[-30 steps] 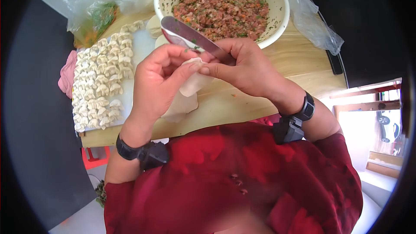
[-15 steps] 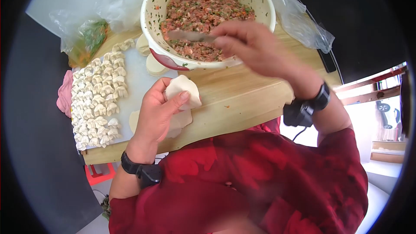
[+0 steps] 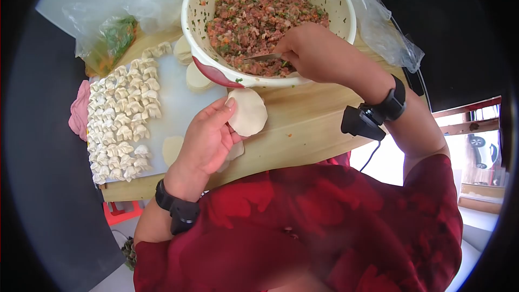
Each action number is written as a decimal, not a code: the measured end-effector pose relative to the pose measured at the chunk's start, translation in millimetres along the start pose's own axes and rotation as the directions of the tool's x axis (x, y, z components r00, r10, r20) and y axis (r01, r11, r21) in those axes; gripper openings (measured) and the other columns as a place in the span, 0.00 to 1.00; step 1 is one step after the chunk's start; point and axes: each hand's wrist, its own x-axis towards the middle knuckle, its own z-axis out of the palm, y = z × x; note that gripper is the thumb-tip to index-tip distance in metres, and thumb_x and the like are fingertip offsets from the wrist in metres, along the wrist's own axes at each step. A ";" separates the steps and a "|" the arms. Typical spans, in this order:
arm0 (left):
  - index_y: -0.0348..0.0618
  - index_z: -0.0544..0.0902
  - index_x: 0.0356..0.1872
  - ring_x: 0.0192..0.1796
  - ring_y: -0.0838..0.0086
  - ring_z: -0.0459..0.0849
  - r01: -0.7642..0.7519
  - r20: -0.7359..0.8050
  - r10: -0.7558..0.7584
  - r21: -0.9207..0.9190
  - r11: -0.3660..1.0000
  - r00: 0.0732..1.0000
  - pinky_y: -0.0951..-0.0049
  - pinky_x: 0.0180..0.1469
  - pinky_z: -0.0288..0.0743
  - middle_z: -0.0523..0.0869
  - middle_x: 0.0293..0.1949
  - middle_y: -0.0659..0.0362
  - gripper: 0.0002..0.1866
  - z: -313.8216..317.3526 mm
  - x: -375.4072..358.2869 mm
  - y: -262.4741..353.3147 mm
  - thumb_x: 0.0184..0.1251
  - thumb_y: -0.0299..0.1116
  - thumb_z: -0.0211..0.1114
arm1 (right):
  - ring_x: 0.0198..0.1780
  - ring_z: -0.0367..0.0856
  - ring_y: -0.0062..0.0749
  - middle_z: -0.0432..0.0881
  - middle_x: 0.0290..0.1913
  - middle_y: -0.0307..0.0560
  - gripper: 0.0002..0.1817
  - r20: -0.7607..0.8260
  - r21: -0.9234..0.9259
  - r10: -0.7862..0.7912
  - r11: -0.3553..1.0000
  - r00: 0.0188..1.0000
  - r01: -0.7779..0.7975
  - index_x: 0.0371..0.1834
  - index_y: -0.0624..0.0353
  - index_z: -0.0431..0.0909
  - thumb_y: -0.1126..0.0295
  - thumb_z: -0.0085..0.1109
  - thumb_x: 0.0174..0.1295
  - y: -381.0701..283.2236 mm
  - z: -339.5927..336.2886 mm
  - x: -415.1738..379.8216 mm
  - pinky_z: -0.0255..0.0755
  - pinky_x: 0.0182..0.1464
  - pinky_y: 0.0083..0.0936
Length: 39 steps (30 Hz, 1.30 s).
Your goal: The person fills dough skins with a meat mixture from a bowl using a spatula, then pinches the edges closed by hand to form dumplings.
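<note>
Between thumb and fingers, my left hand [image 3: 208, 135] pinches a round dough wrapper [image 3: 248, 112] by its left edge, just below the rim of the big bowl. My right hand [image 3: 316, 54] is over the right side of that cream bowl [image 3: 348, 19], closed on a thin flat spreader [image 3: 263, 57]. The spreader's blade dips into the minced meat filling [image 3: 259, 16], which is flecked with green and orange. More wrappers [image 3: 197, 77] lie by the bowl's red handle, and another wrapper [image 3: 172, 148] lies left of my left hand.
Rows of folded dumplings [image 3: 121, 121] cover the left part of a white board [image 3: 175, 97]. A clear bag with greens [image 3: 116, 40] sits behind them. Pink cloth [image 3: 80, 111] lies at the left edge, and plastic bags [image 3: 386, 27] lie right of the bowl on the wooden table [image 3: 303, 124].
My right hand has lowered the spreader into the filling and moved slightly right. My left hand has turned the wrapper flatter toward the camera and shifted it slightly right.
</note>
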 end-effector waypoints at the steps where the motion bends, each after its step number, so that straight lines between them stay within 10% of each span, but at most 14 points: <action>1: 0.30 0.70 0.66 0.61 0.62 0.82 0.009 0.008 -0.009 -0.020 1.000 1.000 0.63 0.64 0.78 0.80 0.60 0.46 0.22 0.2 0.6 0.4 0.80 0.36 0.50 | 0.35 0.80 0.57 0.81 0.30 0.58 0.06 0.003 0.002 0.001 1.000 1.000 -0.001 0.33 0.64 0.83 0.78 0.56 0.55 -0.4 -0.7 -0.8 0.73 0.39 0.44; 33: 0.28 0.67 0.65 0.65 0.57 0.78 -0.030 -0.060 0.017 -0.229 0.973 0.998 0.51 0.69 0.71 0.77 0.62 0.45 0.22 16.7 -2.6 8.0 0.81 0.36 0.46 | 0.36 0.83 0.50 0.86 0.33 0.55 0.09 -0.222 0.468 0.151 0.883 0.963 -0.031 0.40 0.63 0.86 0.76 0.59 0.59 -21.0 -6.6 -49.9 0.76 0.40 0.36; 39: 0.29 0.61 0.69 0.66 0.56 0.76 -0.028 0.024 0.037 -0.314 0.949 0.999 0.55 0.70 0.72 0.74 0.66 0.45 0.23 15.1 -2.5 6.3 0.83 0.36 0.42 | 0.34 0.81 0.45 0.81 0.32 0.50 0.15 -0.334 0.284 0.019 0.955 0.942 0.081 0.48 0.58 0.85 0.81 0.60 0.59 -40.4 4.4 -77.6 0.75 0.36 0.33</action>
